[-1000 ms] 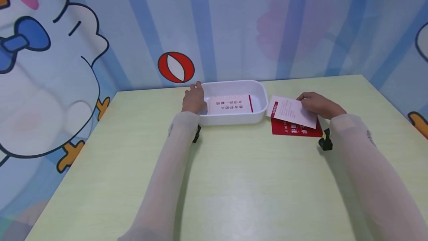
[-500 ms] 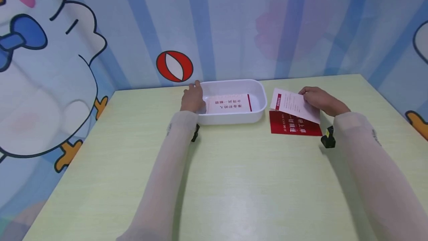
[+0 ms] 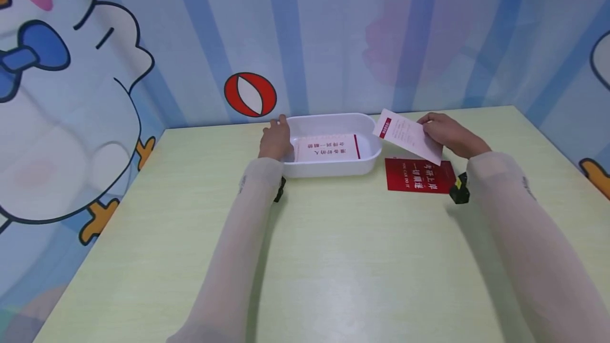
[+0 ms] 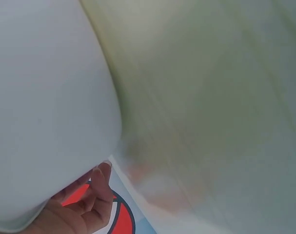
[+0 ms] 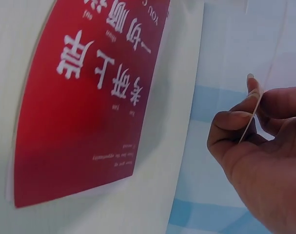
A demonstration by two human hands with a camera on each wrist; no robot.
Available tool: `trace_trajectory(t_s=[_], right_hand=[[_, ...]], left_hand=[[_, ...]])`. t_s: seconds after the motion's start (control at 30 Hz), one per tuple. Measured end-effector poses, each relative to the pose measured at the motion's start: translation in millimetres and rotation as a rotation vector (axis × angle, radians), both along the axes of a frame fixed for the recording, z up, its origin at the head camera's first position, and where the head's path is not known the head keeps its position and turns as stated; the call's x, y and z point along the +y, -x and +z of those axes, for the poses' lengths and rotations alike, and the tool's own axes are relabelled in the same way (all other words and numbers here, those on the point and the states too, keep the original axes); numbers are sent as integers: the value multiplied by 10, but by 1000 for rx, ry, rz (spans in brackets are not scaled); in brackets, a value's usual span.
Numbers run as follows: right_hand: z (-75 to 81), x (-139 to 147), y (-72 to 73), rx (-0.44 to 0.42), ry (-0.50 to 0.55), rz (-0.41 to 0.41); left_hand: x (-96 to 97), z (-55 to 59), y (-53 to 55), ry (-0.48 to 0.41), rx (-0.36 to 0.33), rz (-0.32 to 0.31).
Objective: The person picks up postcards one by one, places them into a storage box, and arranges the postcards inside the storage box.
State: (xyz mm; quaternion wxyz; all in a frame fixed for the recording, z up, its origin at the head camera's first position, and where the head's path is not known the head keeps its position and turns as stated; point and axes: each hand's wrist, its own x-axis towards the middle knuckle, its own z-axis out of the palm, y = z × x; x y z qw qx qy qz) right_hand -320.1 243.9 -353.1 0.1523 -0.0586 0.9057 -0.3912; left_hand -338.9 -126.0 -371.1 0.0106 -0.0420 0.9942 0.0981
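Observation:
My right hand (image 3: 452, 135) pinches a white card (image 3: 405, 134) with a red label strip and small print. It holds the card raised and tilted, its left corner overlapping the right rim of the white plastic tray (image 3: 329, 170). In the right wrist view the card is edge-on between thumb and fingers. Beneath lies a red card (image 5: 84, 122) with white Chinese lettering, white paper edges showing under it. With my left hand (image 3: 275, 139) I grip the tray's left end; in the left wrist view its fingers (image 4: 103, 187) curl by the outer wall. Inside the tray lies another white card (image 3: 329, 148).
The pale wooden table (image 3: 333, 258) stretches towards me. Its back edge meets a blue striped cartoon backdrop (image 3: 324, 41), close behind the tray. Black wrist cameras hang below both sleeves, the right one (image 3: 459, 189) close to the red card.
My right hand has lifted the white card off the red one and brought it up and left to the tray's rim, uncovering more red. My left hand and the tray have stayed put.

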Motion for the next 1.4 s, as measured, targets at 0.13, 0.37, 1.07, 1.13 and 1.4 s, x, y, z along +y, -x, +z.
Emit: trace_trajectory(t_s=[0.13,0.37,1.07,1.13,1.4], right_hand=[[47,-71,11,-13,44,4],[70,-186,16,-49,128,-6],[105,-487,53,-54,229,18],[108,-506,63,-50,234,25],[106,-642,104,-36,268,46]], left_hand=[[2,-2,9,16,5,0],[16,-34,35,16,7,11],[5,-87,67,22,14,32],[2,-84,59,24,18,29],[-19,-73,50,39,16,16]])
